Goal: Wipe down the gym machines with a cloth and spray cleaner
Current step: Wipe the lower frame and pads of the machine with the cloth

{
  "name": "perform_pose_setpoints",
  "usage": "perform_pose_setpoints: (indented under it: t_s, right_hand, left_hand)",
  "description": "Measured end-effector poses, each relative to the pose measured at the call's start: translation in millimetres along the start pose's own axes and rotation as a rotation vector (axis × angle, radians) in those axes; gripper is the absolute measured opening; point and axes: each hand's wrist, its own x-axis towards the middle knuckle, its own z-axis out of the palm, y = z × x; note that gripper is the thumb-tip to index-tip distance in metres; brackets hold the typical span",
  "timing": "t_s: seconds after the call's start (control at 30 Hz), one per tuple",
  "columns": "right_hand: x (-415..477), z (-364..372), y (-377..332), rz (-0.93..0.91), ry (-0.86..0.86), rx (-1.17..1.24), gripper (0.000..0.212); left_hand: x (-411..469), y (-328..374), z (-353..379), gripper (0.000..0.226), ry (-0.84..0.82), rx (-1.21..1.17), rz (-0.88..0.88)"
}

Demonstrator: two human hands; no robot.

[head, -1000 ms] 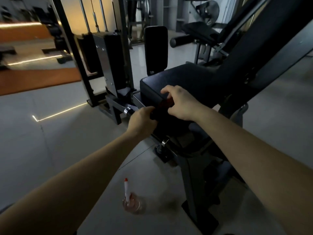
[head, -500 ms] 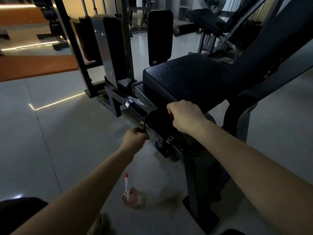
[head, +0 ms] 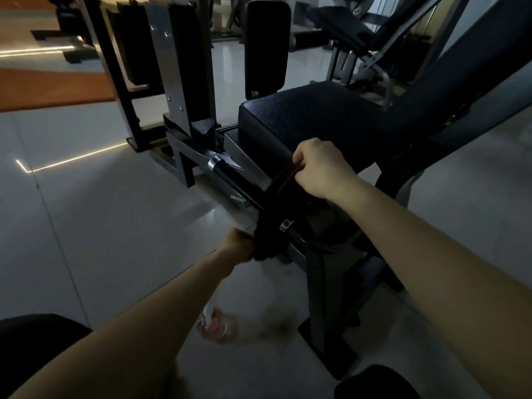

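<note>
Dark reddish cloth point(head: 280, 188) lies over the gym machine's black handle bar point(head: 227, 172). The right hand point(head: 322, 168) fingers pinch its top end, and the left hand point(head: 239, 244) fingers clench the bottom. This looks like the wiping step; next, draw the cloth along the bar. The clear spray bottle point(head: 214, 326) stands on the floor.

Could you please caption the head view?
Left hand and right hand hold a dark cloth stretched across the gym machine's bar.

The left hand point(head: 237, 244), a second ago close beside the right hand point(head: 322, 168) at the front edge of the black padded seat point(head: 311, 116), now grips well below it. The dark, reddish cloth point(head: 276, 203) is now stretched long between both hands.
</note>
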Motion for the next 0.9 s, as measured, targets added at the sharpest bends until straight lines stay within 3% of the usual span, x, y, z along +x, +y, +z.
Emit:
perform_pose_setpoints:
  t_s: [0.07,0.13,0.27,0.37,0.5,0.6,0.67,0.77,0.83,0.9]
  right_hand:
    - [-2.0,6.7,2.6,0.023,-0.112,-0.127,0.02]
    - [-6.4,6.0,6.2,0.054,-0.189,-0.152,0.01]
    - [-8.1,-28.2,-2.0,0.065,-0.14,0.134,0.008]
    - [-12.3,-51.7,-20.5,-0.026,-0.086,0.23,0.015]
    - [-20.6,-28.8,-19.6,-0.029,-0.004,0.248,0.013]
    - [-26.2,-7.2,-0.1,0.067,-0.152,0.204,0.006]
    - [-32.9,0.7,5.6,0.086,-0.306,0.163,0.004]
    - [-34.4,-13.4,0.9,0.078,-0.276,0.183,0.009]
    - [-27.8,-43.4,-4.5,0.068,-0.125,0.268,0.014]
    - [-28.8,-68.3,-8.2,0.035,-0.029,0.351,0.015]
  left_hand:
    - [-9.6,-9.3,4.0,0.022,-0.084,0.089,-0.005]
    - [-20.6,-2.0,4.5,0.025,-0.077,0.0,0.087]
    - [-34.1,20.5,-2.5,0.038,0.077,-0.38,0.359]
    - [-51.6,7.6,14.6,0.039,0.175,-0.067,0.432]
    - [-81.0,5.7,26.5,0.041,-0.034,0.361,0.542]
    - [-112.3,20.2,13.9,0.038,-0.173,0.705,0.829]
    - [-130.3,20.6,12.0,0.036,-0.25,0.797,0.967]
    - [-126.6,10.7,16.3,0.045,-0.156,0.804,0.976]
    - [-109.6,16.7,15.1,0.045,-0.002,0.67,0.821]
    - [-96.8,24.6,12.0,0.039,0.04,0.622,0.664]
